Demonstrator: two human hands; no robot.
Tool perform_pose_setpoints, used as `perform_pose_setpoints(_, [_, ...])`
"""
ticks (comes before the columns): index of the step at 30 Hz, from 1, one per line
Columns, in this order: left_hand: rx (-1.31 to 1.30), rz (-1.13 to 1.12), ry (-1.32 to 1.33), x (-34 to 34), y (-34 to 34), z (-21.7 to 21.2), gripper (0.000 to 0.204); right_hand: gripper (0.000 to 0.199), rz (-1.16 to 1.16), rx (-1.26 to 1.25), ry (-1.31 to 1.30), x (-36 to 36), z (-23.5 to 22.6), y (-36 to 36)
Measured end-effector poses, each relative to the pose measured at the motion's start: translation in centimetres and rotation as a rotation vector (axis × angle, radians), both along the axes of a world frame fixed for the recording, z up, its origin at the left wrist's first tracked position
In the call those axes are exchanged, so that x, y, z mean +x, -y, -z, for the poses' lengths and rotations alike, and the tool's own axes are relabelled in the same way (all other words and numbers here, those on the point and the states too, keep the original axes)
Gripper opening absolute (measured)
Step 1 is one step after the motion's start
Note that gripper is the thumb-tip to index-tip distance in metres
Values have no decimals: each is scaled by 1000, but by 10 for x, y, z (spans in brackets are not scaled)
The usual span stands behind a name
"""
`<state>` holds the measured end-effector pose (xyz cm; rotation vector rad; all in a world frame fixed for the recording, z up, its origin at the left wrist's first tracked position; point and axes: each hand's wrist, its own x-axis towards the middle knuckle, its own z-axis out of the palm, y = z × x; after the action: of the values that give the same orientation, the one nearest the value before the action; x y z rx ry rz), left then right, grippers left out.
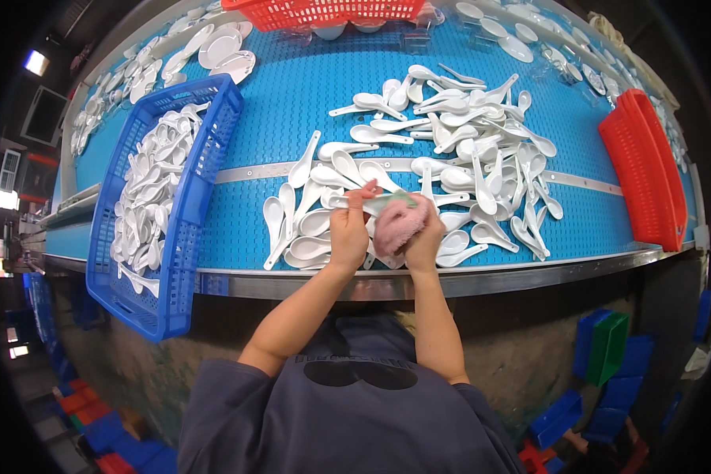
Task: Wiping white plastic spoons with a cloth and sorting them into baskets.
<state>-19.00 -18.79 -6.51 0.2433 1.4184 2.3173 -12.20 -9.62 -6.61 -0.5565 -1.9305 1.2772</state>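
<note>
My left hand (349, 231) pinches a white soup spoon (381, 202) between thumb and fingers, near the front edge of the blue work surface (292, 79). Wrapped around a fluffy pink cloth (400, 226), my right hand (426, 237) presses it to the spoon's other end, which is partly hidden. A faint green patch shows by the cloth. Below and around both hands lie loose white spoons (312, 223), with a larger heap of white spoons (486, 150) to the right and farther back.
At the left, a blue plastic basket (186, 229) full of white spoons juts over the metal edge. A red basket (644, 170) stands at the right, another red basket (324, 14) at the far side. White plates (221, 47) and dishes line the back. Colored crates (606, 347) sit below.
</note>
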Motion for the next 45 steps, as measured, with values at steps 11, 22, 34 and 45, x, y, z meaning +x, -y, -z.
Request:
perform_pose_setpoints(11, [-78,-39,-27,-3,9,-7,41,40,-323,-803,-41,21,-4,-27])
perform_pose_setpoints(22, [-332,-770,-544,-118,143,-91,42,24,-23,-348,48,47,19,-39])
perform_pose_setpoints(34, [-894,652,-1304,-116,22,-22,55,39,246,245,173,89,35,-55])
perform_pose_setpoints(45, [-1436,988,-1714,-118,-36,-2,31,43,319,374,135,91,43,-55])
